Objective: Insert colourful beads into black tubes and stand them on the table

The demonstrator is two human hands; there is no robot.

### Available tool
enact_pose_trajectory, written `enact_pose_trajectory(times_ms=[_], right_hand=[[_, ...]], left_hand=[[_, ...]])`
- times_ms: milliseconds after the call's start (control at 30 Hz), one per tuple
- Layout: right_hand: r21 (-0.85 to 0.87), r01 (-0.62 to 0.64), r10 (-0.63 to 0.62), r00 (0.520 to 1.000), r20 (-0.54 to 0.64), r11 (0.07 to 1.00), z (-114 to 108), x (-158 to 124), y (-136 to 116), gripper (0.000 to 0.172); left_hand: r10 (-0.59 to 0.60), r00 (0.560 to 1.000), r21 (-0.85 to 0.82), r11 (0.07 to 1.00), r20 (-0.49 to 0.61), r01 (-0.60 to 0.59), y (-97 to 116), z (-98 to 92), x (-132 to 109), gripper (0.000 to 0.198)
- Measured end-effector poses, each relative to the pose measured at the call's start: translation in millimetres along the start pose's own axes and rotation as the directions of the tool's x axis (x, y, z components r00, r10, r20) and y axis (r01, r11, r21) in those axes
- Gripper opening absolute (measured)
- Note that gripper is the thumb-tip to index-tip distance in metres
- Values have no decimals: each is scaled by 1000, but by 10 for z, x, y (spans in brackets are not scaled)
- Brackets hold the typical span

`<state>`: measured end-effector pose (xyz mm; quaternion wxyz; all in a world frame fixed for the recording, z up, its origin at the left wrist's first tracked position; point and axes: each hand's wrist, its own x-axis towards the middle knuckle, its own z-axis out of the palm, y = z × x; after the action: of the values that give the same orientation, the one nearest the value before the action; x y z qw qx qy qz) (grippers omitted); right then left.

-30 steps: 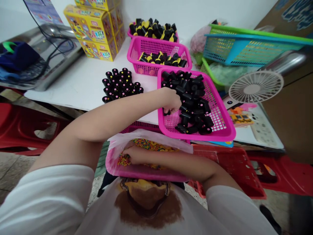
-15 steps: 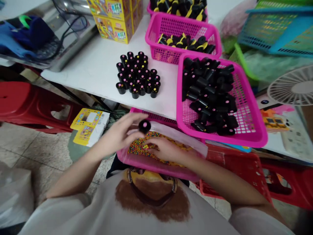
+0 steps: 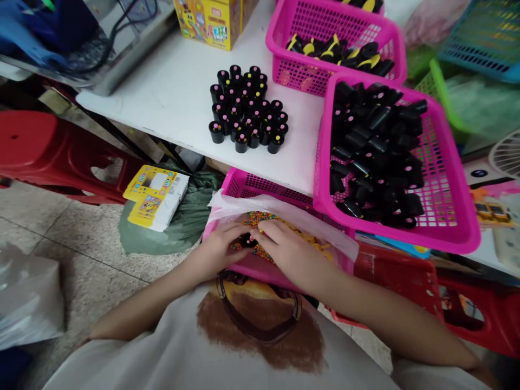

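Note:
My left hand [image 3: 217, 249] is closed around a small black cup [image 3: 245, 240], low over a pink basket [image 3: 280, 277] at my lap. Tiny many-coloured beads [image 3: 257, 218] fill the left part of that basket, on a white plastic liner [image 3: 280, 205]. Yellow pieces [image 3: 320, 246] lie to their right. Right at the cup's mouth, my right hand [image 3: 298, 254] has its fingertips pinched together, with a few coloured beads showing between them. The cup is partly hidden by my fingers.
Several black cups [image 3: 241, 142] stand grouped on the white table [image 3: 162, 103]. To their right, a pink basket [image 3: 459, 216] holds black cups; another pink basket [image 3: 296, 73] behind has black-and-yellow pieces. A yellow box [image 3: 203, 24], red stool [image 3: 40, 141] and fan [image 3: 507, 154] are around.
My left hand has lowered the black cup into the basket, beside the beads. My right hand has come up from the beads to the cup. The view has shifted left.

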<state>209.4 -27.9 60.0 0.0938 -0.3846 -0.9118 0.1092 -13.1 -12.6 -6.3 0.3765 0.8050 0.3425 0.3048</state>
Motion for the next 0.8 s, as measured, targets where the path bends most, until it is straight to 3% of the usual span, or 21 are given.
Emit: enact_pose_trajectory(times_ms=[133, 233, 367, 433, 533, 633, 700, 800], right_hand=[[-93, 57, -60, 998, -28, 994, -126, -11, -19, 36], [-52, 39, -40, 999, -8, 998, -182, -83, 13, 43], [39, 15, -21, 988, 151, 999, -157, -153, 110, 56], [59, -90, 69, 955, 287, 994, -95, -103, 153, 53], [-3, -292, 256, 836, 485, 957, 52, 67, 176, 44], [-105, -306, 309, 758, 574, 946, 222, 237, 143, 42], [-155, -297, 331, 750, 572, 942, 319, 303, 101, 42], [-134, -325, 342, 756, 558, 936, 433, 344, 40, 41]], left_hand=[[23, 999, -13, 1000, -33, -24, 26, 16, 38, 31], [31, 998, -6, 999, -49, -31, 95, -7, 52, 28], [39, 991, 41, 999, -131, -34, 190, -250, 51, 31], [-16, 970, 65, 997, -243, 32, 167, -474, 99, 32], [-113, 865, 56, 985, -489, 161, -17, -847, 315, 59], [-141, 760, 95, 962, -635, 258, -329, -1132, 670, 96], [-153, 746, 133, 942, -648, 309, -543, -1236, 909, 104], [-149, 760, 154, 938, -632, 311, -807, -1302, 1173, 103]])
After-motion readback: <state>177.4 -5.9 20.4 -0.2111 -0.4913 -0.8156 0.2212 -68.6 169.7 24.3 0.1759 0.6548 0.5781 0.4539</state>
